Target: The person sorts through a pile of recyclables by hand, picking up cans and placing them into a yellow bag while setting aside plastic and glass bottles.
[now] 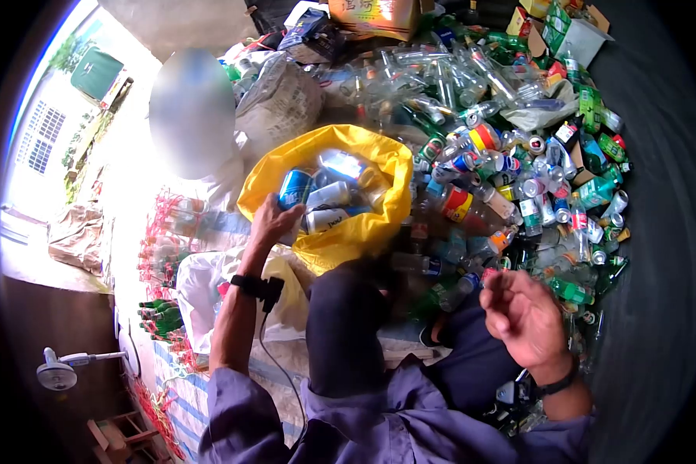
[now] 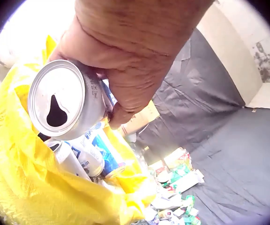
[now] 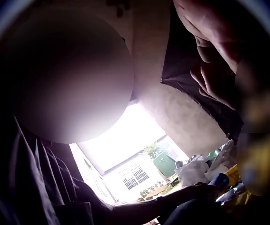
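Observation:
At the left rim of a yellow bag [image 1: 348, 251], my left hand [image 1: 274, 220] grips a blue drink can [image 1: 295, 188]. The left wrist view shows this can's silver lid [image 2: 69, 86] with its mouth hole opened, fingers and thumb around the body. Several other cans, among them a white can [image 1: 329, 219], lie inside the bag below it. My right hand [image 1: 524, 319] is raised over the right knee, palm showing and fingers loosely bent, with nothing in it. It also appears dark in the right wrist view's upper right.
A large heap of plastic bottles [image 1: 472, 205] and cans spreads right of the bag. Filled sacks [image 1: 282, 97] stand behind it, beside a blurred round patch. Green glass bottles [image 1: 161, 319] sit at the left. A dark cloth [image 1: 657, 232] hangs along the right side.

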Demonstrator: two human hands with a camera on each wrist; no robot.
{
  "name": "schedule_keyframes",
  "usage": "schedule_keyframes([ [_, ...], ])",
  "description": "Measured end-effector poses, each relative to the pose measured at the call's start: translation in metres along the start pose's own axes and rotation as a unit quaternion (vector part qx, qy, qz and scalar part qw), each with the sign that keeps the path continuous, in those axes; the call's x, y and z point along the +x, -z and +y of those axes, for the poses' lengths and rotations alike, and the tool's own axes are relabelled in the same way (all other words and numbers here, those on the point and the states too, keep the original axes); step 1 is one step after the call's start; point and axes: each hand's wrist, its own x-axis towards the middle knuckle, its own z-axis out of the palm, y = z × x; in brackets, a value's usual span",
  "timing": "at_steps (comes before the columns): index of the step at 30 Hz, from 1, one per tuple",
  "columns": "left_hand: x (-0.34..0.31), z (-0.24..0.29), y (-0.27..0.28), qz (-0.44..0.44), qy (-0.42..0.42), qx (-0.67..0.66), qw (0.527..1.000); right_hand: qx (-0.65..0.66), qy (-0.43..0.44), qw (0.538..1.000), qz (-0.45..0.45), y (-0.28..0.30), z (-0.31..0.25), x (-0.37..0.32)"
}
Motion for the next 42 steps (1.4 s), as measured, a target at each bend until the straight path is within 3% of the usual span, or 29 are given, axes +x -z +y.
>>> schedule_keyframes([
  [2, 0.005, 0.015, 0.003, 0.012, -0.017, 0.059, 0.998, -0.080, 0.012, 0.995, -0.051, 0.004, 0.010, 0.030],
  [6, 0.045, 0.017, -0.003, 0.016, -0.026, 0.133, 0.991, -0.129, -0.010, 0.991, 0.012, 0.022, 0.049, 0.082],
  [8, 0.057, 0.013, -0.009, 0.011, -0.012, 0.155, 0.988, -0.142, -0.016, 0.990, 0.001, 0.032, 0.066, 0.101],
  [10, 0.069, 0.004, -0.021, 0.090, -0.138, 0.164, 0.973, -0.223, 0.005, 0.975, 0.017, 0.042, 0.081, 0.117],
  [12, 0.078, -0.003, -0.026, 0.051, -0.104, 0.174, 0.978, -0.267, 0.003, 0.963, 0.027, 0.047, 0.088, 0.123],
  [14, 0.070, 0.008, -0.021, 0.078, -0.148, 0.250, 0.954, -0.309, -0.004, 0.951, 0.010, 0.045, 0.085, 0.123],
  [16, 0.071, 0.008, -0.017, 0.029, -0.106, 0.236, 0.966, -0.330, -0.010, 0.944, -0.003, 0.043, 0.081, 0.122],
  [17, 0.076, -0.005, -0.016, 0.022, -0.150, 0.206, 0.967, -0.348, -0.015, 0.937, -0.015, 0.041, 0.080, 0.121],
  [18, 0.080, -0.016, -0.017, 0.014, -0.193, 0.177, 0.965, -0.346, -0.019, 0.938, -0.017, 0.040, 0.082, 0.119],
  [22, 0.091, -0.009, -0.010, -0.016, -0.189, 0.229, 0.955, -0.350, -0.052, 0.934, -0.040, 0.031, 0.081, 0.117],
  [24, 0.101, 0.001, -0.013, -0.018, -0.126, 0.273, 0.954, -0.358, -0.060, 0.929, -0.073, 0.033, 0.085, 0.118],
  [28, 0.122, -0.022, -0.040, 0.089, -0.200, 0.291, 0.931, -0.380, -0.051, 0.921, -0.073, 0.031, 0.086, 0.119],
  [32, 0.127, -0.024, -0.034, 0.068, -0.237, 0.230, 0.941, -0.388, -0.058, 0.917, -0.077, 0.031, 0.087, 0.118],
  [34, 0.123, -0.021, -0.030, 0.074, -0.263, 0.197, 0.941, -0.449, -0.011, 0.888, -0.097, 0.035, 0.089, 0.119],
  [38, 0.112, -0.017, -0.031, 0.116, -0.255, 0.217, 0.935, -0.407, -0.043, 0.909, -0.079, 0.029, 0.084, 0.115],
  [40, 0.108, -0.026, -0.033, 0.161, -0.301, 0.175, 0.924, -0.387, -0.033, 0.918, -0.076, 0.030, 0.085, 0.115],
  [42, 0.080, -0.023, -0.025, 0.143, -0.277, 0.163, 0.936, -0.381, -0.032, 0.921, -0.069, 0.031, 0.083, 0.114],
])
